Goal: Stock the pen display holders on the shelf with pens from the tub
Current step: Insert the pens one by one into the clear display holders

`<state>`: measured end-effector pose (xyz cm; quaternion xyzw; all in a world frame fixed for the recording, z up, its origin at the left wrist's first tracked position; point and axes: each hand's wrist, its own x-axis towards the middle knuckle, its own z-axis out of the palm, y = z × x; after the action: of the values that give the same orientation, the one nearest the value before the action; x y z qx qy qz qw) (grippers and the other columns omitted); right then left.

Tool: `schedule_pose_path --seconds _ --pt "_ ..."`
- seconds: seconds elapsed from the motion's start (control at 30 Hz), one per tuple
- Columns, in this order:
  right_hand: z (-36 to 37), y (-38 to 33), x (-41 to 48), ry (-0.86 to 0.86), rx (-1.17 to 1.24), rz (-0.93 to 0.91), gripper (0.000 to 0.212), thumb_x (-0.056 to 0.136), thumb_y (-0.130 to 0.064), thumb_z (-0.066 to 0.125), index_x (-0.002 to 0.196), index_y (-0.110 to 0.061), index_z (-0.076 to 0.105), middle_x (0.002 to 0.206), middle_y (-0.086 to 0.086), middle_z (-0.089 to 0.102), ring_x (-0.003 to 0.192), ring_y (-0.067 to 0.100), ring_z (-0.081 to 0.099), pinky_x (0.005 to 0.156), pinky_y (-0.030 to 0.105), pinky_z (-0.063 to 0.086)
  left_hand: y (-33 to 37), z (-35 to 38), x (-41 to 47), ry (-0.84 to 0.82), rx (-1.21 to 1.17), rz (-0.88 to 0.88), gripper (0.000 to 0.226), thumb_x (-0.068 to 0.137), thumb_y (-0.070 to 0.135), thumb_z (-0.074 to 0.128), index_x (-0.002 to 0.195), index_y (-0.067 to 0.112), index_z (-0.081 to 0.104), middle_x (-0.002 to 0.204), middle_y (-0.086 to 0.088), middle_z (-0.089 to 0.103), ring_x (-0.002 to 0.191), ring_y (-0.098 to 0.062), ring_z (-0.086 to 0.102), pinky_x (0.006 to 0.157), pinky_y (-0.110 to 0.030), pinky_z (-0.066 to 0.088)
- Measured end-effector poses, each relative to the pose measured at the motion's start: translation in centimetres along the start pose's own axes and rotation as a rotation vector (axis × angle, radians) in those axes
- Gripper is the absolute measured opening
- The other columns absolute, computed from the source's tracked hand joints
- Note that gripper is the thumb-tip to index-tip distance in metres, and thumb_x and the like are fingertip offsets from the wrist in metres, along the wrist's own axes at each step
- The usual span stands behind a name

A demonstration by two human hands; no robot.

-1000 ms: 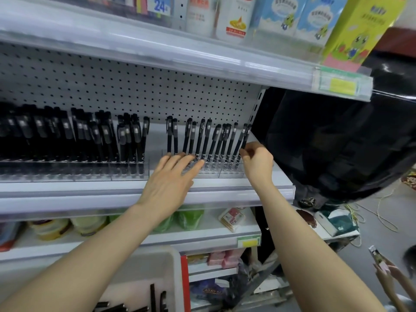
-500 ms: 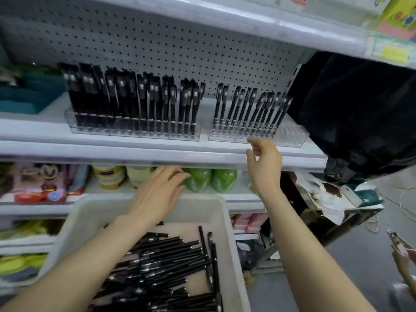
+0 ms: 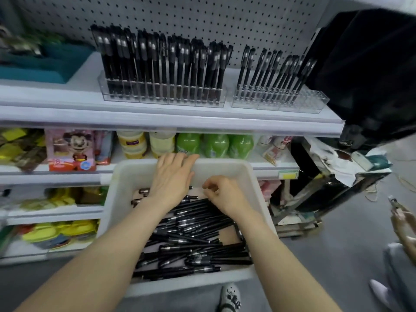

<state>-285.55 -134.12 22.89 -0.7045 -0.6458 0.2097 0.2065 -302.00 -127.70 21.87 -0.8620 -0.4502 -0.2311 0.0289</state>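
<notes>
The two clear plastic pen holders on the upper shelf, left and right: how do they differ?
The left clear plastic holder is packed with black pens; the right clear plastic holder is only partly filled, with empty slots at its right end. The left holder's pens stand nearly upright; the right holder's lean rightward. Both are transparent, sit on the same white shelf and hold black capped pens.

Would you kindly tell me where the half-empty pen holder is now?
In the head view, the half-empty pen holder stands at the right end of the shelf, just right of the full pen holder, beside black fabric.
</notes>
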Motion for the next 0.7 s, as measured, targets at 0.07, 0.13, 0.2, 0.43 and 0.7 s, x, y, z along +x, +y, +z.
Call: schedule_pose_path --seconds 0.07,0.13,0.2,0.43,0.7 --pt "0.2 0.4 -0.2 -0.096 0.004 -0.010 0.020 0.086 -0.024 0.069 0.104 -0.017 0.072 0.097 0.001 0.071 0.088 0.014 0.063 0.085 0.030 0.051 0.1 -0.2 0.0 -0.006 0.002 0.005 0.047 0.090 0.026 0.055 0.136 0.020 0.050 0.115 -0.005 0.058 0.103 -0.029 0.050 0.094 -0.040 0.033" --pt "0.5 0.5 -0.3 -0.172 -0.026 -0.025 0.027 0.082 -0.028 0.075 0.106 -0.018 0.071 0.092 -0.003 0.067 0.084 0.012 0.060 0.083 0.028 0.050 0.0 -0.2 0.0 -0.014 0.006 0.005 0.047 0.090 0.026 0.053 0.137 0.021 0.049 0.115 -0.004 0.058 0.103 -0.029 0.049 0.094 -0.039 0.032" --pt "0.7 0.4 -0.2 -0.235 -0.052 -0.029 0.033 0.079 -0.031 0.078 0.108 -0.017 0.069 0.091 -0.005 0.063 0.082 0.010 0.057 0.077 0.024 0.045 -0.1 -0.2 0.0 -0.013 0.006 0.000 0.047 0.091 0.026 0.053 0.137 0.021 0.049 0.114 -0.004 0.058 0.102 -0.028 0.049 0.094 -0.039 0.032" --pt "0.1 0.5 -0.2 -0.247 -0.059 -0.049 0.020 0.085 -0.031 0.073 0.099 -0.018 0.076 0.096 -0.003 0.073 0.079 0.005 0.055 0.075 0.020 0.039 -0.2 0.0 0.1 -0.002 -0.031 -0.003 0.044 0.094 0.025 0.052 0.138 0.023 0.049 0.115 -0.003 0.059 0.103 -0.026 0.050 0.094 -0.038 0.031" --pt "-7.3 -1.0 0.4 0.049 0.164 -0.072 0.014 0.090 -0.029 0.067 0.095 -0.020 0.076 0.087 -0.011 0.069 0.081 0.003 0.058 0.073 0.016 0.041 0.6 -2.4 1.0 0.044 -0.230 0.088 0.044 0.097 0.046 0.037 0.121 0.021 0.064 0.110 0.001 0.063 0.108 -0.020 0.052 0.101 -0.041 0.042"
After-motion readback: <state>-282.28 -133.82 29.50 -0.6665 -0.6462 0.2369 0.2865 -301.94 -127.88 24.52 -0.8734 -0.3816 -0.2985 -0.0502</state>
